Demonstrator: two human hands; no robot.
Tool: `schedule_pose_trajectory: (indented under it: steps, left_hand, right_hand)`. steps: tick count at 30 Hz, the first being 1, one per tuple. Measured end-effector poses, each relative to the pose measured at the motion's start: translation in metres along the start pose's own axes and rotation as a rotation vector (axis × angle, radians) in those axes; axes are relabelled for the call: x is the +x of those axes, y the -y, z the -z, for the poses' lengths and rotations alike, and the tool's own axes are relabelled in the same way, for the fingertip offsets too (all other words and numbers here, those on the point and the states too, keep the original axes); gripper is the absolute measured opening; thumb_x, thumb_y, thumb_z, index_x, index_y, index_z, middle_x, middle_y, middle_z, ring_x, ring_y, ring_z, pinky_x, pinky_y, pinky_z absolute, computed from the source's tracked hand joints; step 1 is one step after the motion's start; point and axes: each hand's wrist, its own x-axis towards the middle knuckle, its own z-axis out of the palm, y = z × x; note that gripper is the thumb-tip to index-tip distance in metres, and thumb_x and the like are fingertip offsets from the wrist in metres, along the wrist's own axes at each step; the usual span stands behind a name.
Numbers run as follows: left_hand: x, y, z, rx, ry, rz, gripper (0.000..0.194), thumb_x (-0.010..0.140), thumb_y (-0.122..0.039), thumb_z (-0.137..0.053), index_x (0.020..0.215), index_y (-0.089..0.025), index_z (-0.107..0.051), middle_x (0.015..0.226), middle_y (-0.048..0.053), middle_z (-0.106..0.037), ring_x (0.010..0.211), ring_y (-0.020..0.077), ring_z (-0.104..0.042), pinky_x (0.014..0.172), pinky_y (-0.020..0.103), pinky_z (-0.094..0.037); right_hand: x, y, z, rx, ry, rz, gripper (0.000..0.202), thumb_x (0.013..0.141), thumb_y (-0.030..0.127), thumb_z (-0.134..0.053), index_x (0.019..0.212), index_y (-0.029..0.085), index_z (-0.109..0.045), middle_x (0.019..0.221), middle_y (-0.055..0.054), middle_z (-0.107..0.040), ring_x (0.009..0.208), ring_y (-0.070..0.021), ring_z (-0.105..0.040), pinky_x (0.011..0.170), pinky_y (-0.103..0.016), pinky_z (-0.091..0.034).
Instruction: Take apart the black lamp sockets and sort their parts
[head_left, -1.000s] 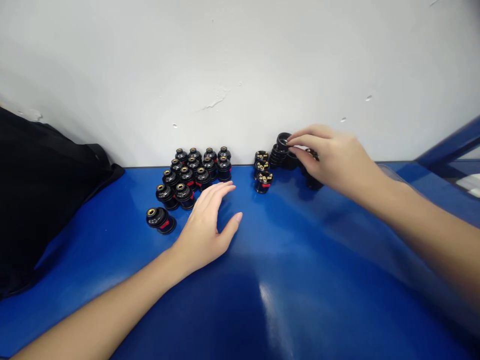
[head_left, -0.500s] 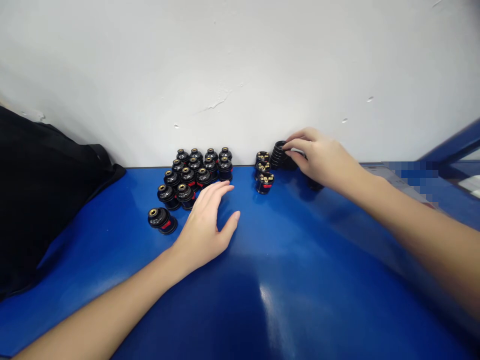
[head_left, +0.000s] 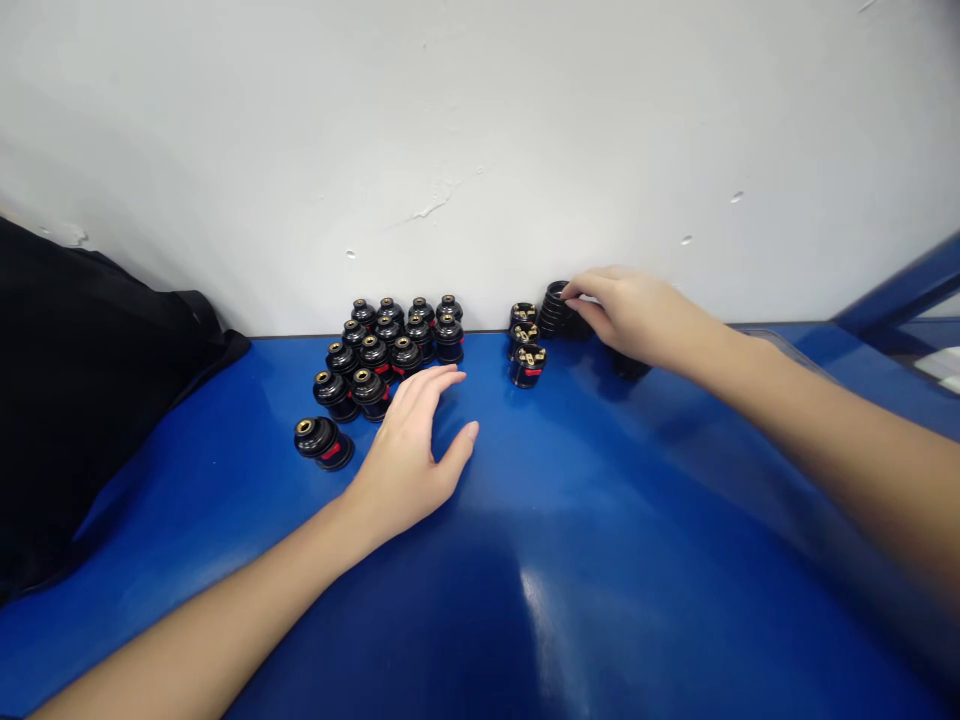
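Observation:
My left hand [head_left: 411, 445] hovers over the blue table with thumb and fingers apart, holding nothing. Beside it stand several assembled black plug parts [head_left: 373, 392] with brass-rimmed tops and red marks. One such black plug part [head_left: 324, 443] sits apart at the front left. To the right, my right hand [head_left: 637, 312] pinches the rim of the top black ring in a ribbed stack of black rings [head_left: 553, 314] by the wall. Left of that stack is a short row of black sockets with metal terminals [head_left: 529, 366]. More dark pieces [head_left: 628, 366] are partly hidden under my right hand.
A white wall [head_left: 480, 150] rises at the back of the blue table [head_left: 480, 600]. Black cloth or a bag [head_left: 90, 400] lies on the left. A blue bar [head_left: 900, 290] slants at the right edge, with something white [head_left: 941, 368] beyond it.
The fingers of my right hand have drawn together at the rim of the ring stack. My left hand stays almost still, and the black parts keep their places.

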Motion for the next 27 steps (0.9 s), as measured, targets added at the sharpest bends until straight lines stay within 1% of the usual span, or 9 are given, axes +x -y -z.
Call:
schedule_pose_trajectory:
  steps: [4, 7, 14, 18, 23, 27]
  left_hand:
    - [0.0, 0.0, -0.001, -0.003, -0.003, 0.004, 0.045, 0.104, -0.029, -0.063, 0.146, -0.022, -0.051, 0.156, 0.014, -0.058, 0.15, 0.0288, -0.053, 0.128, 0.054, -0.044]
    - [0.0, 0.001, -0.001, -0.007, -0.004, 0.002, 0.045, 0.104, -0.029, -0.063, 0.147, -0.021, -0.05, 0.156, 0.014, -0.058, 0.149, 0.0285, -0.053, 0.128, 0.054, -0.044]
    - [-0.001, 0.0, -0.001, -0.009, 0.0, 0.005, 0.044, 0.104, -0.029, -0.063, 0.146, -0.023, -0.05, 0.156, 0.013, -0.058, 0.149, 0.0279, -0.054, 0.128, 0.053, -0.045]
    - [-0.001, 0.0, -0.001, -0.012, 0.004, 0.006, 0.044, 0.104, -0.029, -0.063, 0.146, -0.023, -0.05, 0.156, 0.013, -0.058, 0.149, 0.0277, -0.054, 0.128, 0.053, -0.045]
    - [-0.001, 0.0, -0.001, -0.017, 0.003, 0.018, 0.044, 0.104, -0.029, -0.063, 0.146, -0.023, -0.05, 0.156, 0.013, -0.058, 0.149, 0.0279, -0.054, 0.128, 0.053, -0.044]
    - [-0.001, 0.0, 0.0, -0.024, 0.012, 0.02, 0.044, 0.104, -0.029, -0.063, 0.146, -0.023, -0.05, 0.156, 0.013, -0.058, 0.149, 0.0283, -0.054, 0.128, 0.054, -0.044]
  right_hand:
    - [0.003, -0.001, 0.004, -0.009, 0.046, -0.007, 0.026, 0.1, 0.023, -0.051, 0.101, 0.022, -0.077, 0.101, -0.013, -0.079, 0.094, -0.0331, -0.073, 0.083, -0.046, -0.055]
    - [0.003, -0.001, 0.005, -0.014, 0.056, -0.004, 0.026, 0.099, 0.024, -0.051, 0.103, 0.022, -0.077, 0.103, -0.013, -0.08, 0.094, -0.0331, -0.073, 0.083, -0.046, -0.056]
    - [-0.001, 0.002, 0.006, 0.011, 0.009, -0.025, 0.027, 0.099, 0.028, -0.053, 0.112, 0.022, -0.076, 0.117, -0.016, -0.078, 0.106, -0.036, -0.074, 0.09, -0.05, -0.058]
    - [-0.002, 0.004, 0.009, 0.038, -0.001, -0.028, 0.025, 0.1, 0.029, -0.053, 0.111, 0.025, -0.075, 0.118, -0.014, -0.077, 0.105, -0.0354, -0.072, 0.091, -0.051, -0.058]
    - [-0.003, 0.006, 0.014, 0.068, -0.027, -0.021, 0.023, 0.099, 0.029, -0.055, 0.11, 0.024, -0.074, 0.118, -0.015, -0.075, 0.106, -0.0365, -0.072, 0.092, -0.052, -0.058]
    - [-0.004, 0.007, 0.015, 0.059, -0.054, 0.003, 0.021, 0.1, 0.028, -0.055, 0.11, 0.025, -0.074, 0.117, -0.015, -0.074, 0.103, -0.0354, -0.072, 0.091, -0.052, -0.059]
